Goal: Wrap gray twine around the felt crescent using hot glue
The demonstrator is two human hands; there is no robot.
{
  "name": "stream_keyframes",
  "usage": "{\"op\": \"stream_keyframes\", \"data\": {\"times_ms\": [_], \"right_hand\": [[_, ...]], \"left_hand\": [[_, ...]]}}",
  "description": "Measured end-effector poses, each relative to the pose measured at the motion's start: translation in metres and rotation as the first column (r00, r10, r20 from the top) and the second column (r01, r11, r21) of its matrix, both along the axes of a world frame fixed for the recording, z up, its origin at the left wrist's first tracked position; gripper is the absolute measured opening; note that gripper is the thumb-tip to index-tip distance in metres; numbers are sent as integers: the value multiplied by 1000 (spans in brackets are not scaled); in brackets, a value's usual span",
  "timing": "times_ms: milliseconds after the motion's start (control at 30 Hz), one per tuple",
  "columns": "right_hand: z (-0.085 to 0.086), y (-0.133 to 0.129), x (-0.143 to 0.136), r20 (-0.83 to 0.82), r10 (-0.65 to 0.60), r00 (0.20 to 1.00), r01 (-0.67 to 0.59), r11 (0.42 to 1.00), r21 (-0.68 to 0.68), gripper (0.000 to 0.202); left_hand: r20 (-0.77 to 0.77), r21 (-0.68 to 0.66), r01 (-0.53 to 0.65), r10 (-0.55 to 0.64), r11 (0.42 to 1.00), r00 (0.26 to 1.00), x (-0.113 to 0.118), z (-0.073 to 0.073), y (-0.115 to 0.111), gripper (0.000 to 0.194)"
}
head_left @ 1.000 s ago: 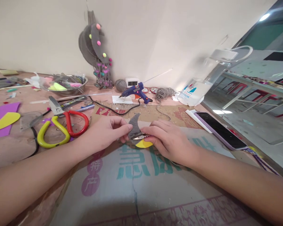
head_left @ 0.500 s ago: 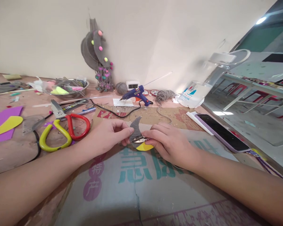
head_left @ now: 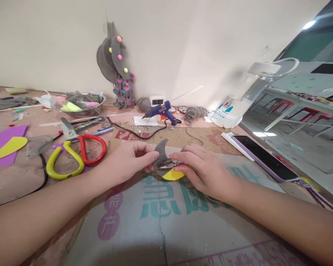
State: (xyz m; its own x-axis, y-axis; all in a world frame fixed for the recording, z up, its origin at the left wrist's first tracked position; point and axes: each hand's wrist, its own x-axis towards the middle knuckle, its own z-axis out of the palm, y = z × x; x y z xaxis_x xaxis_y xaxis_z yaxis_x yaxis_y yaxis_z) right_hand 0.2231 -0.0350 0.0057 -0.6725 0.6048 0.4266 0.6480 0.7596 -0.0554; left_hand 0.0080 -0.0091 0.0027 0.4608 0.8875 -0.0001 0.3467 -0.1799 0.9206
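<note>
A crescent piece, its upper part covered in grey yarn (head_left: 161, 148) and its lower part bare yellow (head_left: 174, 174), is held above the cardboard (head_left: 122, 229). My left hand (head_left: 135, 160) pinches its left edge between thumb and fingers. On the right side, my right hand (head_left: 202, 168) is closed with thumb and forefinger on a small shiny pointed metal tool (head_left: 168, 166), which lies across the crescent. Its kind is hard to make out, and my fingers hide its rear end.
Red-and-yellow-handled scissors (head_left: 72, 147) lie left. Behind the cardboard are a blue glue gun (head_left: 162, 111), a small clock (head_left: 157, 100) and grey yarn (head_left: 194, 113). A phone (head_left: 266, 157) and a plastic bottle (head_left: 230, 111) stand right; a decorated moon (head_left: 111, 59) leans against the wall.
The metal tool has tilted slightly and its shine has shifted. The crescent sits a little lower and further right in view, as the whole scene shifts slightly. Both hands keep their holds.
</note>
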Motion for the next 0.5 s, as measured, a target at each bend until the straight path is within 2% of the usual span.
{"op": "stream_keyframes", "data": {"times_ms": [500], "right_hand": [[-1,1,-2,28,-20,999,21,1000,-17,22]], "left_hand": [[-41,30,8,-6,1000,999,-1,0,0,28]]}}
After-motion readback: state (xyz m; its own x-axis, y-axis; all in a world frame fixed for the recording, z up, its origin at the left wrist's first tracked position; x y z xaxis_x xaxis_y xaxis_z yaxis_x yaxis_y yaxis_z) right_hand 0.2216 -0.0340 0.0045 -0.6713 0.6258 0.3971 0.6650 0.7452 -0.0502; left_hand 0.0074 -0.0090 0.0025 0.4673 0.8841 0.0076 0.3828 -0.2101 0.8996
